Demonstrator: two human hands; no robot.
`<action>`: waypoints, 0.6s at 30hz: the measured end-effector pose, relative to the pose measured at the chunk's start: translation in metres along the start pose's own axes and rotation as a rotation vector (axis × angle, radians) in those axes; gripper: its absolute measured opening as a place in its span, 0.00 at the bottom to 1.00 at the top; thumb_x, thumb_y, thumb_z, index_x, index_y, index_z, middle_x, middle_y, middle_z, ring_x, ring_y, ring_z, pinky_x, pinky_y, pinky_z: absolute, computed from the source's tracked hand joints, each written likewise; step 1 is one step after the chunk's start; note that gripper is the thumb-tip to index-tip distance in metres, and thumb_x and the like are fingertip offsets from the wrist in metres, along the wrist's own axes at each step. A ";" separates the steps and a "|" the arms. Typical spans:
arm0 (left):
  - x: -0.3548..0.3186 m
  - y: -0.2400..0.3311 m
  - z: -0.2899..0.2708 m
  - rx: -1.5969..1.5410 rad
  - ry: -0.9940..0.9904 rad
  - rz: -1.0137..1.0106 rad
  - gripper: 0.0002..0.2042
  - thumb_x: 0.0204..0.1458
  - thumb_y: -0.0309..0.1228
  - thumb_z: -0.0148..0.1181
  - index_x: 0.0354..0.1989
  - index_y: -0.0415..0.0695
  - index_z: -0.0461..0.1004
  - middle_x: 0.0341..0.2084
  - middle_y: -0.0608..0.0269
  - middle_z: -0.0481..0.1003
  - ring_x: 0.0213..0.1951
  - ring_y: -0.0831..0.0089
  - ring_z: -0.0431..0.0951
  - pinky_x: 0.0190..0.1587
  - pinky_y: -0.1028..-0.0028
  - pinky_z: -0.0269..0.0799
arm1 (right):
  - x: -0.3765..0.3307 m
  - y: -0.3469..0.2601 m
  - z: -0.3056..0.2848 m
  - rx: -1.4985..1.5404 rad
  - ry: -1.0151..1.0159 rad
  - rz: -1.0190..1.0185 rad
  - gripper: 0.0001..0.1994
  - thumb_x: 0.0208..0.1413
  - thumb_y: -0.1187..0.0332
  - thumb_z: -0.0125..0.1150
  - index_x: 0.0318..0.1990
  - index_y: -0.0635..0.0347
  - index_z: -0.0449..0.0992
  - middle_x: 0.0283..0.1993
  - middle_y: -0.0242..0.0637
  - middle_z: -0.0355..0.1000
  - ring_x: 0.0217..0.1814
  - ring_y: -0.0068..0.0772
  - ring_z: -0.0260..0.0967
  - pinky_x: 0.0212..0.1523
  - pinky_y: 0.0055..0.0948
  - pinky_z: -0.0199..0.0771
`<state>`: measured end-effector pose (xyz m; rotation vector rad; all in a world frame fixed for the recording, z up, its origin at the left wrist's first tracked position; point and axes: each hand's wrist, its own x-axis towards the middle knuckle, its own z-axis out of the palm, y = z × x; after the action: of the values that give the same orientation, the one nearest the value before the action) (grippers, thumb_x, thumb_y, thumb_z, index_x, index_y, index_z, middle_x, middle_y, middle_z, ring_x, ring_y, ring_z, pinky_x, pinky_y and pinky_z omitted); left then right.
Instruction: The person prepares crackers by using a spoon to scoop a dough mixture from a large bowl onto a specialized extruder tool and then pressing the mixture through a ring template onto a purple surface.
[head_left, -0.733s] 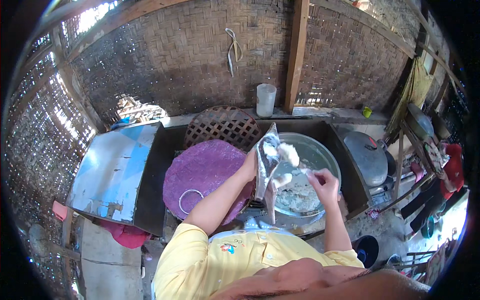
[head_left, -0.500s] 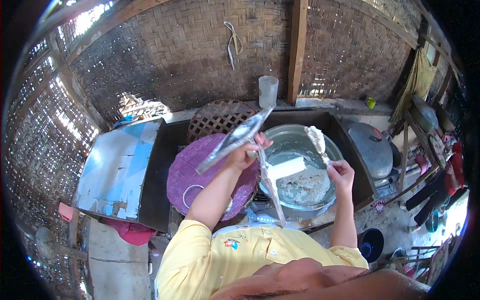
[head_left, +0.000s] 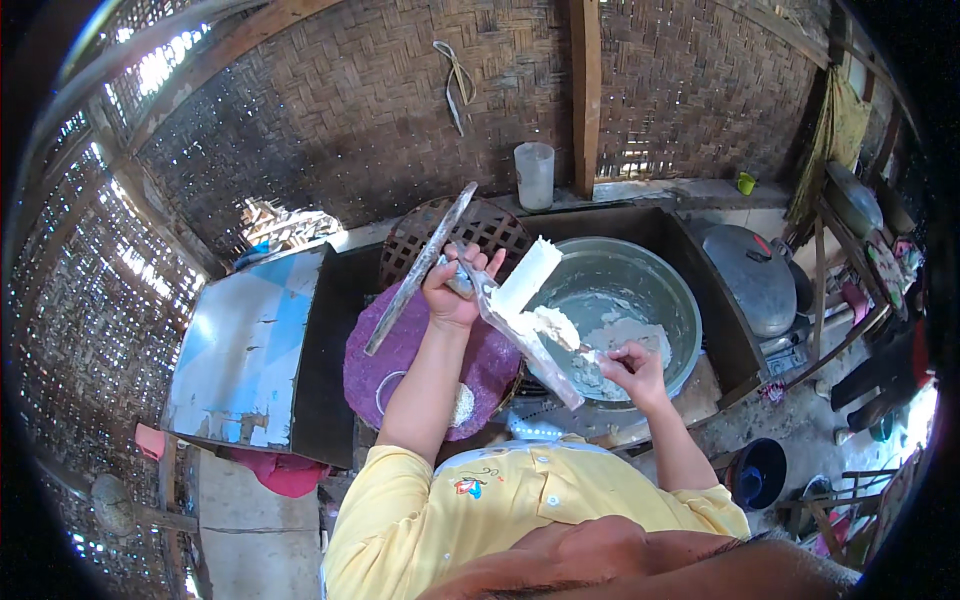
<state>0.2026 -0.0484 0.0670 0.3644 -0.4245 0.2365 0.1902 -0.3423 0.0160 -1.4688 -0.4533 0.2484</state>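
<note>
Your left hand (head_left: 455, 290) grips the clear bag (head_left: 520, 335) at its mouth; your right hand (head_left: 630, 368) pinches a spoon (head_left: 590, 352) of soft, sticky white paste (head_left: 545, 322); the bag seems limp and slippery, so hold near the rim.

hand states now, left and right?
Left hand: closed, holding a clear plastic bag up with a white block at its mouth.
Right hand: closed on a spoon of white paste, above the metal basin.
</note>
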 end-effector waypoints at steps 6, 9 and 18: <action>0.000 0.000 0.027 0.504 -0.019 0.186 0.08 0.34 0.21 0.55 0.25 0.45 0.66 0.25 0.65 0.65 0.29 0.71 0.68 0.54 0.56 0.58 | -0.002 -0.002 -0.009 0.029 0.030 0.085 0.08 0.42 0.74 0.64 0.27 0.64 0.70 0.27 0.31 0.70 0.29 0.16 0.65 0.28 0.17 0.65; 0.001 -0.003 0.029 1.128 -0.157 0.285 0.10 0.36 0.21 0.58 0.29 0.43 0.67 0.25 0.66 0.66 0.29 0.74 0.69 0.52 0.62 0.61 | 0.000 0.001 -0.011 -0.077 0.071 0.109 0.09 0.42 0.72 0.65 0.27 0.65 0.70 0.26 0.31 0.70 0.28 0.16 0.66 0.28 0.17 0.65; -0.032 0.020 0.047 1.322 0.057 0.382 0.12 0.43 0.26 0.54 0.37 0.41 0.67 0.31 0.64 0.70 0.30 0.74 0.71 0.40 0.72 0.71 | 0.036 -0.025 -0.059 -0.642 0.263 -0.015 0.11 0.44 0.62 0.61 0.25 0.62 0.74 0.25 0.32 0.73 0.27 0.25 0.70 0.28 0.25 0.68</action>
<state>0.1514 -0.0537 0.0984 1.5703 -0.2229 0.8999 0.2455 -0.3824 0.0433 -2.0901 -0.3419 -0.1210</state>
